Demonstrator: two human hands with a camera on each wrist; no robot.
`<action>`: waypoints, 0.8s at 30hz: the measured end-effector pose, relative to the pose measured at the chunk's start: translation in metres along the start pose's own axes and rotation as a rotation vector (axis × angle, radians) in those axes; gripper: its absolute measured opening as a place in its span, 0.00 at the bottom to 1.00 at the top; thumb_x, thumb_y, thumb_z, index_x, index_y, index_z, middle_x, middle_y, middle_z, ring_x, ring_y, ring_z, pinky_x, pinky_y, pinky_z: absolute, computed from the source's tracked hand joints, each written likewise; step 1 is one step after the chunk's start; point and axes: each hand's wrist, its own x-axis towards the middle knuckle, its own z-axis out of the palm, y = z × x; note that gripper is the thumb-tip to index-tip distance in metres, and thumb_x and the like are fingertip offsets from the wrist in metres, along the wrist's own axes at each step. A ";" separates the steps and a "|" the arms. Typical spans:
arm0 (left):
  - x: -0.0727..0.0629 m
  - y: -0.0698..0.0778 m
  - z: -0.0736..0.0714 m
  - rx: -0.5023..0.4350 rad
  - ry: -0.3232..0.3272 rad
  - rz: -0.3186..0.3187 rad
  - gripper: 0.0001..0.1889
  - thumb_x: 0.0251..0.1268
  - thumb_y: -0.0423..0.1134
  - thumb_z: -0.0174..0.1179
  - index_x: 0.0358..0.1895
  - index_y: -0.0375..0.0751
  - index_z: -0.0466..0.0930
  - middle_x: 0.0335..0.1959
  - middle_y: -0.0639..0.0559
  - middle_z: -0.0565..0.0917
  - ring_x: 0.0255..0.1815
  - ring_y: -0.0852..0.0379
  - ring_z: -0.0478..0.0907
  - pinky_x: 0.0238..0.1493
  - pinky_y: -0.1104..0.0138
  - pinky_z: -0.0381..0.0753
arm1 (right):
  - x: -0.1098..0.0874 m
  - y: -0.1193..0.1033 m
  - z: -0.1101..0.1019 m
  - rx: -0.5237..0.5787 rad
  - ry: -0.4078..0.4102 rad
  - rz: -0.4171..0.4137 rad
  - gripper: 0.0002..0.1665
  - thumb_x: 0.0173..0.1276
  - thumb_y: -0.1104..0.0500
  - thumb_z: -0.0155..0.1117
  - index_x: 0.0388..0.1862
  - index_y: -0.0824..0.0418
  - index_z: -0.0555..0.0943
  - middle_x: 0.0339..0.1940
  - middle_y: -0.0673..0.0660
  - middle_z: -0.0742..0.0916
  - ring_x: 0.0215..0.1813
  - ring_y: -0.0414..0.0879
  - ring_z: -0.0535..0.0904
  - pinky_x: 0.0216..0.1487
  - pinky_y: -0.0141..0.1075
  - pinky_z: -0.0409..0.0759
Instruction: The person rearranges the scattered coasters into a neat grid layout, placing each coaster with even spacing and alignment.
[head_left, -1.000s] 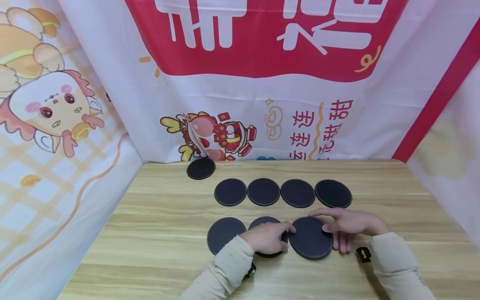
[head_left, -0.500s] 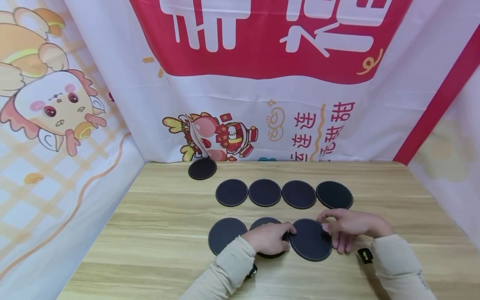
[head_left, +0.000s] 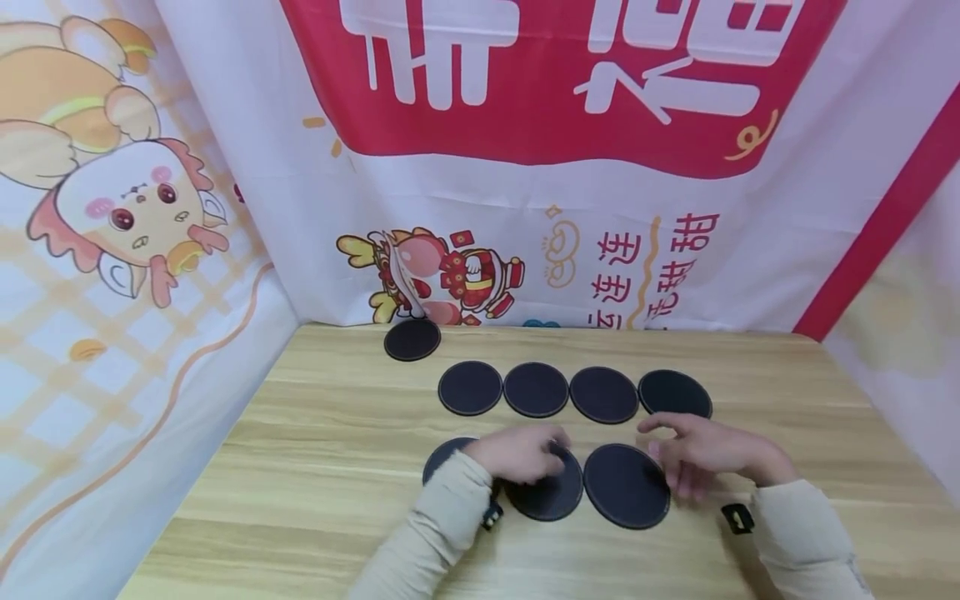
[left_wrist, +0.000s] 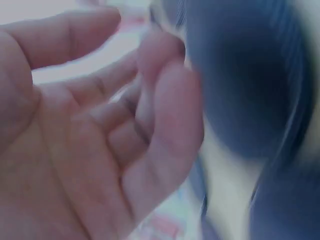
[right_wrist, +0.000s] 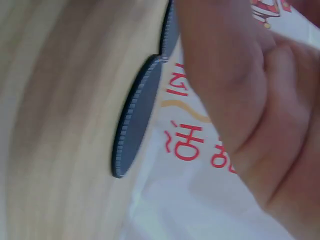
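Three round black coasters with stitched rims form the front row: a left one, a middle one and a right one. My left hand hovers over the left and middle coasters and hides part of both. Its fingers are loosely bent and hold nothing in the left wrist view, where a coaster is blurred. Beside the right coaster's right edge is my right hand, fingers spread and slightly bent, with nothing in them. Its fingertips overlap the front of a back-row coaster.
Behind runs a row of several matching coasters, side by side, among them one near the middle. Another coaster lies apart at the table's back left. A printed cloth hangs along the back edge of the wooden table.
My left hand has let go of the seam between the middle and right coasters and moved up and left. My right hand has drawn slightly off the right coaster's edge. The head view has shifted.
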 end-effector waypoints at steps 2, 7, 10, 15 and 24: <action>-0.007 -0.018 -0.025 0.027 0.099 -0.049 0.17 0.71 0.38 0.61 0.60 0.43 0.78 0.42 0.51 0.84 0.38 0.57 0.81 0.42 0.62 0.80 | -0.001 -0.006 0.002 -0.039 0.045 -0.054 0.28 0.79 0.58 0.56 0.71 0.70 0.64 0.25 0.65 0.84 0.23 0.58 0.83 0.22 0.46 0.83; -0.021 -0.084 -0.087 0.087 0.294 -0.252 0.27 0.69 0.33 0.56 0.71 0.40 0.69 0.59 0.39 0.80 0.52 0.47 0.78 0.54 0.52 0.76 | 0.001 -0.029 0.016 -0.111 0.104 -0.112 0.28 0.79 0.56 0.57 0.71 0.67 0.66 0.25 0.62 0.83 0.24 0.57 0.81 0.23 0.47 0.83; -0.023 -0.123 -0.109 0.067 0.293 -0.361 0.35 0.69 0.30 0.47 0.81 0.42 0.52 0.72 0.36 0.69 0.39 0.50 0.77 0.43 0.57 0.76 | 0.007 -0.046 0.030 -0.145 0.099 -0.124 0.27 0.78 0.56 0.58 0.70 0.65 0.68 0.25 0.61 0.83 0.24 0.56 0.81 0.24 0.48 0.82; -0.020 -0.155 -0.123 0.033 0.223 -0.455 0.41 0.69 0.28 0.41 0.83 0.45 0.36 0.74 0.35 0.64 0.14 0.58 0.60 0.20 0.65 0.68 | 0.025 -0.073 0.048 -0.227 0.068 -0.163 0.24 0.78 0.56 0.58 0.69 0.61 0.71 0.25 0.59 0.83 0.25 0.55 0.81 0.25 0.46 0.83; -0.053 -0.123 -0.113 0.245 0.348 -0.578 0.29 0.69 0.37 0.51 0.73 0.37 0.69 0.68 0.34 0.74 0.66 0.34 0.72 0.61 0.41 0.72 | 0.072 -0.121 0.087 -0.311 0.028 -0.209 0.19 0.78 0.59 0.58 0.64 0.60 0.75 0.24 0.58 0.83 0.22 0.50 0.80 0.25 0.45 0.82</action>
